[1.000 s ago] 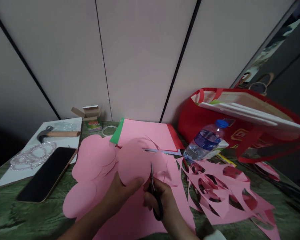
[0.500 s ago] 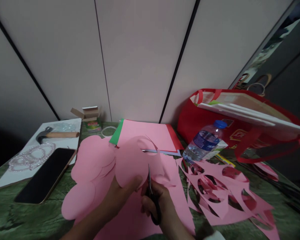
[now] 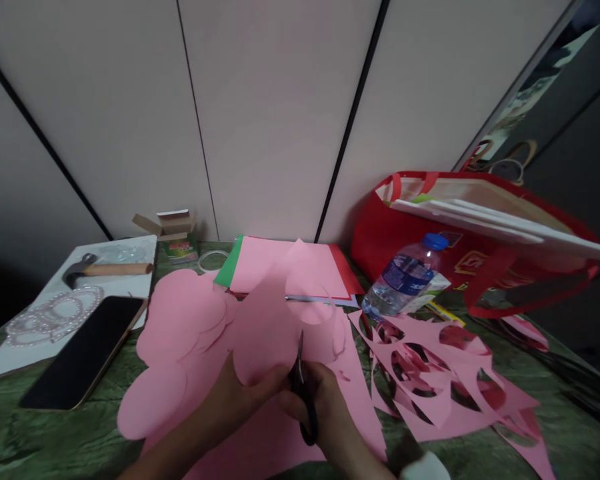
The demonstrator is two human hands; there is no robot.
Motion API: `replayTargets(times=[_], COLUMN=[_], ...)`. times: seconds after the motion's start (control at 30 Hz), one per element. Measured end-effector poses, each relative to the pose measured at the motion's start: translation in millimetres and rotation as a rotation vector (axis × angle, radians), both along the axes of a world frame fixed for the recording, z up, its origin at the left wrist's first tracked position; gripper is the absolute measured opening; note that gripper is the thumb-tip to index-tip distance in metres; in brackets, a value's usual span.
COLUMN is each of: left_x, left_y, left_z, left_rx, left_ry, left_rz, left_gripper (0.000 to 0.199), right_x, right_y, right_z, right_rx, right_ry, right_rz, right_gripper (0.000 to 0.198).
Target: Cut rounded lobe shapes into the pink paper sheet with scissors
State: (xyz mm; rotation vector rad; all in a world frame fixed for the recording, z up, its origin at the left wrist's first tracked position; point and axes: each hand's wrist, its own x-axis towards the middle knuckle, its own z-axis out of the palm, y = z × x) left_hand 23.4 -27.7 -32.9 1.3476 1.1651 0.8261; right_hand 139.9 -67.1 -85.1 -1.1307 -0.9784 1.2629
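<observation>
My left hand [image 3: 245, 390] is closed on a piece of pink paper [image 3: 267, 327], with the thumb lying over its near edge. In my right hand [image 3: 320, 400] are black-handled scissors [image 3: 303, 393], blades pointing away from me at the right edge of that piece. A curled strip of the pink paper rises beyond the blades. Beneath both hands lies a large pink sheet [image 3: 250, 447]. To the left, rounded pink cut-outs [image 3: 180, 317] overlap one another, and another oval cut-out [image 3: 153, 400] lies nearer me.
Pink paper scraps with holes [image 3: 445, 393] spread on the right, below a water bottle [image 3: 405, 273] leaning by a red bag [image 3: 380, 227]. Left are a phone [image 3: 85, 353], a hammer [image 3: 107, 269] and beads [image 3: 55, 313]. Stacked coloured sheets [image 3: 260, 257] lie behind, near a small box [image 3: 177, 237].
The held pink paper has turned, so a pointed part now stands up at the back. The scissor blades have come closer together. My view has shifted slightly.
</observation>
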Motion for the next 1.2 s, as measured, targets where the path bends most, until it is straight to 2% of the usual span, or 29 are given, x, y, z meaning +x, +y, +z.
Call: replayTargets(times=[0.13,0.3,0.5,0.63,0.8,1.2], left_x=[0.9,-0.6,-2.1,-1.8,-2.1,-5.4], left_y=[1.3,2.7,3.0,3.0,3.4,6.6], left_z=[4.6,2.1,2.3,4.4,2.8,-3.1], left_rx=[0.037,0.009,0.048,0.077,0.065,0.093], left_ry=[-0.073,-0.057,-0.053,-0.048,-0.026,-0.044], left_rz=[-0.051,-0.06,-0.003,-0.017,0.037,-0.007], left_gripper=[0.016,0.012,0.023,0.015,0.025,0.023], right_x=[1.7,2.8,2.7,2.9,2.9,1.3], right_y=[0.6,0.2,0.3,0.5,1.2,2.2], right_z=[0.7,-2.0,-5.0,-6.6,-10.8,-12.9], right_rx=[-0.052,-0.06,-0.051,-0.062,-0.084,-0.06], right_ry=[-0.029,-0.048,-0.034,-0.05,-0.046,-0.004], right_rz=[0.043,0.046,0.04,0.055,0.052,0.033], right_gripper=[0.033,0.033,0.032,0.034,0.032,0.026])
